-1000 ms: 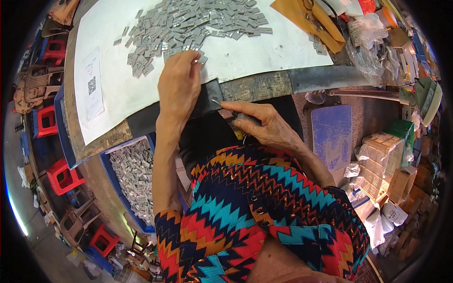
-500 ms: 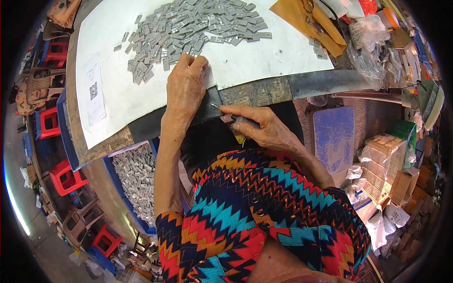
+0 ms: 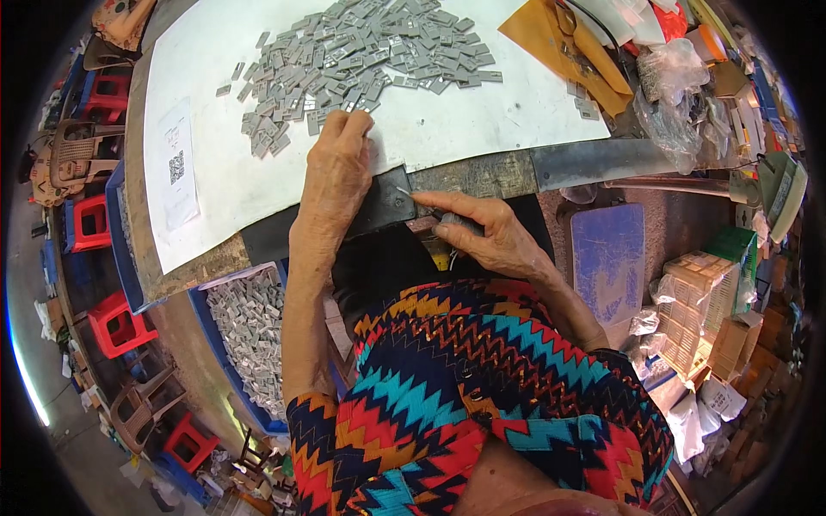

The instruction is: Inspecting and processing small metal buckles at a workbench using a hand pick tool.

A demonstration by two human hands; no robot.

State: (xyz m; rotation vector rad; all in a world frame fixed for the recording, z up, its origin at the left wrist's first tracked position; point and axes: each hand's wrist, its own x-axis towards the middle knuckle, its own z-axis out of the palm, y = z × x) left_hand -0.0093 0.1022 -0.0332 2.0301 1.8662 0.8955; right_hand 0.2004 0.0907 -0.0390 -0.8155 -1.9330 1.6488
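My left hand (image 3: 337,176) reaches over the white sheet (image 3: 460,133), its thumb and fingertips drawn together at the near edge of a pile of small grey flat rectangular pieces (image 3: 366,52). What lies between those fingertips is hidden. In my right hand (image 3: 490,230) is a small hand tool (image 3: 463,222) with a dark grey grip, the index finger stretched along it. Its thin metal tip points left above a black pad (image 3: 379,205) at the table's near edge. Most of the grip is covered by my fingers.
Below the table's left edge stands a blue bin (image 3: 249,344) full of similar grey pieces. Clear plastic bags (image 3: 675,73) and a yellow-brown sheet (image 3: 559,52) crowd the far right. A blue board (image 3: 607,258) and a wire basket (image 3: 697,297) are to the right. Red stools (image 3: 120,322) stand at left.
The view has shifted slightly, so the pile appears a little lower and further right. My left fingertips are slightly further left against the pile. My right hand keeps its hold on the tool.
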